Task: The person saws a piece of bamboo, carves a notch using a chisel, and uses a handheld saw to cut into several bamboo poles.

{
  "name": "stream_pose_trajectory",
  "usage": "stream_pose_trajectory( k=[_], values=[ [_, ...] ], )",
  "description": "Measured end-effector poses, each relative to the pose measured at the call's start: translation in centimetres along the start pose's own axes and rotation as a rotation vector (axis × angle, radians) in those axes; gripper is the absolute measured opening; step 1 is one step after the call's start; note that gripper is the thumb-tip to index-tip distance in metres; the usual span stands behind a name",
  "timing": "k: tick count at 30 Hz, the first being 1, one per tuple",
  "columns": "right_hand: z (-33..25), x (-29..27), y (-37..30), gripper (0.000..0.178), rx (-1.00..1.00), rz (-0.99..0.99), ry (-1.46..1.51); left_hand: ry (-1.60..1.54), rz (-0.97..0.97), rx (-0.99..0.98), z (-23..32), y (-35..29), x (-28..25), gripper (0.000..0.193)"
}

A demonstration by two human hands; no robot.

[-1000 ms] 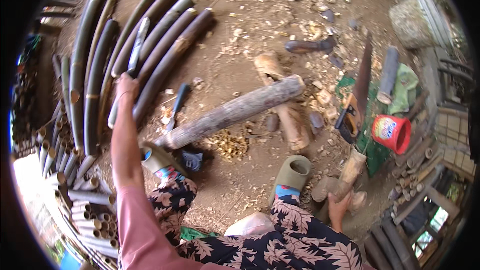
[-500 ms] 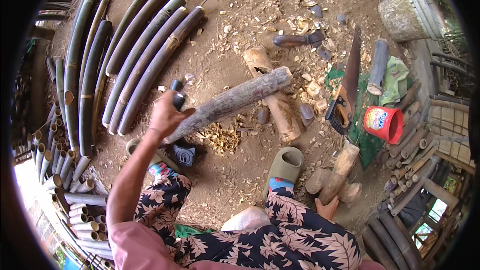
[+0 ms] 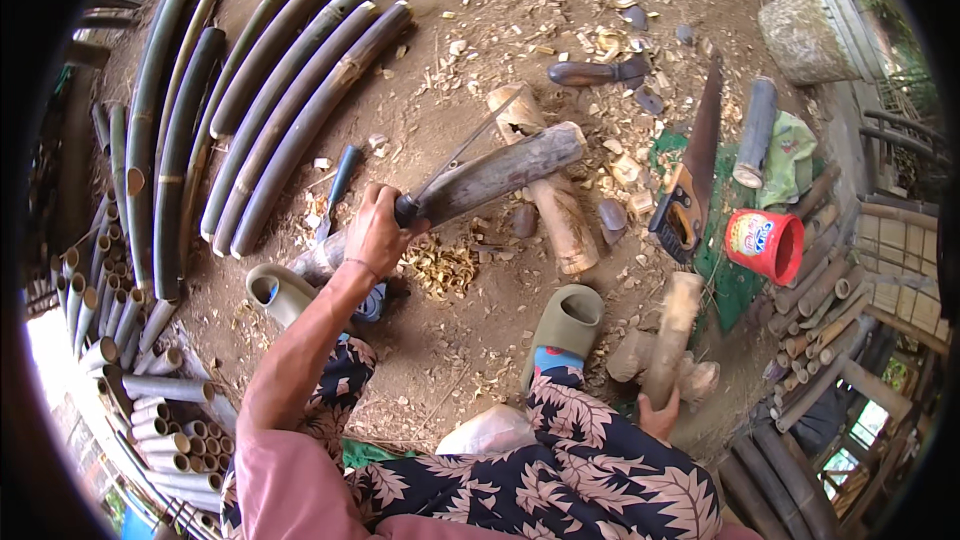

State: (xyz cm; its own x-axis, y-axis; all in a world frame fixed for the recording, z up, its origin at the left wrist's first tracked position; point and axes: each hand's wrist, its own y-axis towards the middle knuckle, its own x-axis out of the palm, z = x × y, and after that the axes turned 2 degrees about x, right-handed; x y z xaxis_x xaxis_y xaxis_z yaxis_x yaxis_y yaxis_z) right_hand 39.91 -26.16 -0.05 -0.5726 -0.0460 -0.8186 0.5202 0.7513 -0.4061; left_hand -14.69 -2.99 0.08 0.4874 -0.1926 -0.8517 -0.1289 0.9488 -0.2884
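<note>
My left hand [image 3: 375,235] is closed around the black handle of a knife [image 3: 470,148]. Its long thin blade slants up and away over a grey-brown bamboo length [image 3: 500,175]. That bamboo rests across a notched pale log [image 3: 565,230], its near end partly hidden behind my forearm. By my left wrist, a blue-handled tool [image 3: 345,175] lies on the ground. At the lower right, my right hand [image 3: 658,418] grips the lower end of a short wooden club [image 3: 675,325], which tilts upward beside some brown lumps [image 3: 632,355].
A handsaw [image 3: 692,175] and a red tub [image 3: 765,247] are on green cloth at the right. Long bamboo poles [image 3: 320,130] lie at the left. A dark wooden-handled tool [image 3: 595,73] sits among chips farther off. My sandals [image 3: 570,320] flank yellow shavings [image 3: 440,270].
My left hand has moved right with the knife, bringing its blade over the bamboo. The blue-handled tool is now uncovered. The club in my right hand stands slightly more upright.
</note>
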Motion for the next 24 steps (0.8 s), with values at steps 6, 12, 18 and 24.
stream_pose_trajectory(
  k=[6,12,18,24],
  values=[
    [-9.0,-6.5,-0.5,0.084,-0.053,-0.165,0.477,0.067,-0.325,-0.142,3.0,-3.4,-10.8,0.044],
    [-15.6,-6.2,2.9,0.084,-0.224,-0.309,0.567,0.259,-0.295,-0.085,4.5,-5.3,-13.6,0.053],
    [-20.6,-4.0,4.0,0.084,-0.276,-0.44,0.649,0.275,-0.294,-0.074,3.6,-5.3,-13.1,0.053],
    [-23.7,-2.2,4.2,0.078,-0.316,-0.519,0.673,0.275,-0.305,-0.07,3.6,-5.3,-13.2,0.054]
  ],
)
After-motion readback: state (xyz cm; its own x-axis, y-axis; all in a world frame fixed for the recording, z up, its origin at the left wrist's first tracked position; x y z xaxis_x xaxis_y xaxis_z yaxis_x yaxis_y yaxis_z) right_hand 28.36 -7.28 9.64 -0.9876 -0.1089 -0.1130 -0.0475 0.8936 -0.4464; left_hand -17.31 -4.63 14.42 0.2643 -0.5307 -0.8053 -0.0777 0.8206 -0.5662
